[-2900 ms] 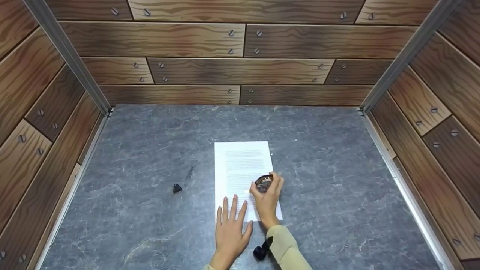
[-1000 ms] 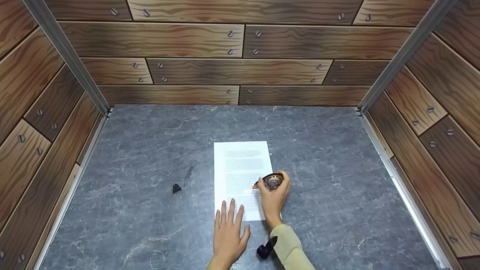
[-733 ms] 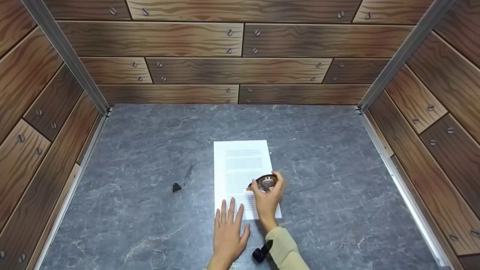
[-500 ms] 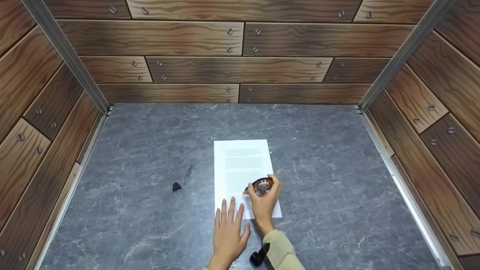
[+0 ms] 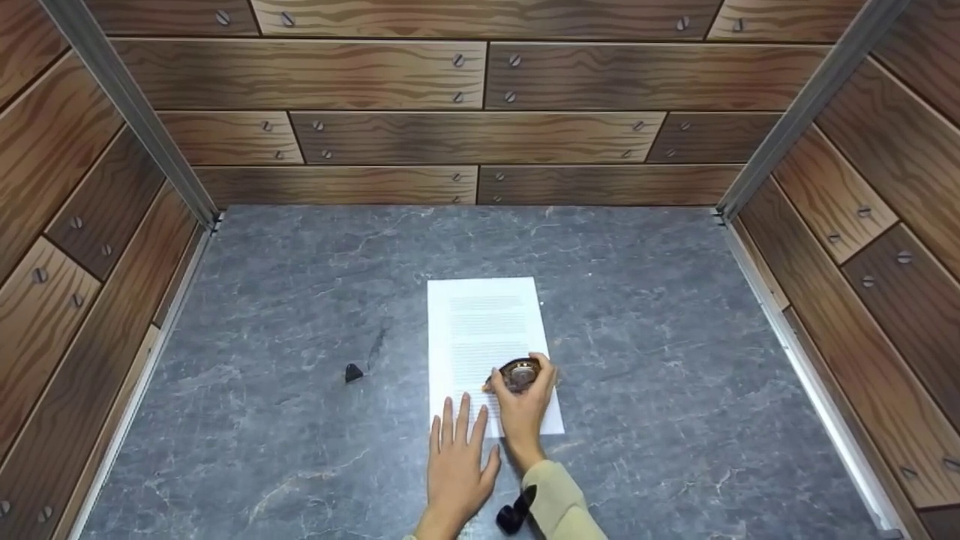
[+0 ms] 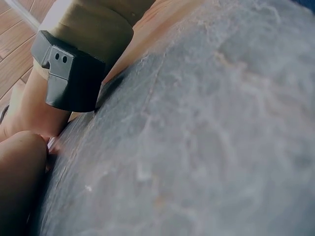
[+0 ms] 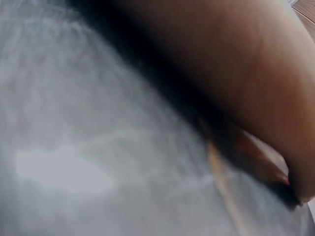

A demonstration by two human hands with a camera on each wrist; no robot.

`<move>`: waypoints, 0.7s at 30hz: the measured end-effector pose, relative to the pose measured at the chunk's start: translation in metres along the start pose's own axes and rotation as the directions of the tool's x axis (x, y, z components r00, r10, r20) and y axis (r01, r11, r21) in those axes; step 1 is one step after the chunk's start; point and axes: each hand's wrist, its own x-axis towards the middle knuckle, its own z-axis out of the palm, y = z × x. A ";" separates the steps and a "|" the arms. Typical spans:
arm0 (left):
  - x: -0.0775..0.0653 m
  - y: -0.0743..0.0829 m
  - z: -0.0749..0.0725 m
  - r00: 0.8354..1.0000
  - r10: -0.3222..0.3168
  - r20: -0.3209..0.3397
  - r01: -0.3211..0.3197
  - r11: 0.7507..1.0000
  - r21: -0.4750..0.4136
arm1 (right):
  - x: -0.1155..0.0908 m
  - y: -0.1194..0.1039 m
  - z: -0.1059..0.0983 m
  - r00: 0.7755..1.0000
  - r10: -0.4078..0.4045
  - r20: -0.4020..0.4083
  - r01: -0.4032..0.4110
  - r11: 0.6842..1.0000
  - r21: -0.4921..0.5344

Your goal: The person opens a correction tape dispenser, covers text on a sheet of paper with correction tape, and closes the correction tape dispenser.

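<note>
A white sheet of printed paper [image 5: 487, 315] lies flat on the grey marbled table. My right hand [image 5: 523, 420] grips a dark, see-through, rounded correction tape dispenser [image 5: 520, 374] between thumb and fingers. The dispenser's orange tip points left, at the lower lines of text; whether it touches the paper cannot be told. My left hand [image 5: 459, 472] rests with straight, spread fingers over the sheet's lower left part. Both wrist views show mostly tabletop and parts of the hands and sleeve, and the dispenser does not show clearly there.
A small black cap-like piece [image 5: 353, 373] lies left of the paper, near a dark smudge on the table [image 5: 300, 300]. A black wrist camera [image 5: 511, 517] sits at the right sleeve. Wood-patterned walls [image 5: 386, 135] with metal corner posts enclose the back and sides.
My right hand, with the dispenser, first shifted right, then came back left and slightly nearer. My left hand slid slightly towards me early on and has since stayed still.
</note>
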 end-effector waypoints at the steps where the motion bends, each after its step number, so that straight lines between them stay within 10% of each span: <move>1: 0.000 0.000 0.000 1.000 0.000 0.000 0.000 1.000 -0.001 | 0.000 0.000 0.000 1.000 -0.007 0.002 0.007 1.000 -0.006; 21: 0.001 0.001 -0.002 0.999 -0.018 0.049 0.019 1.000 -0.024 | -0.001 0.000 0.005 0.986 -0.166 0.006 0.165 0.973 -0.161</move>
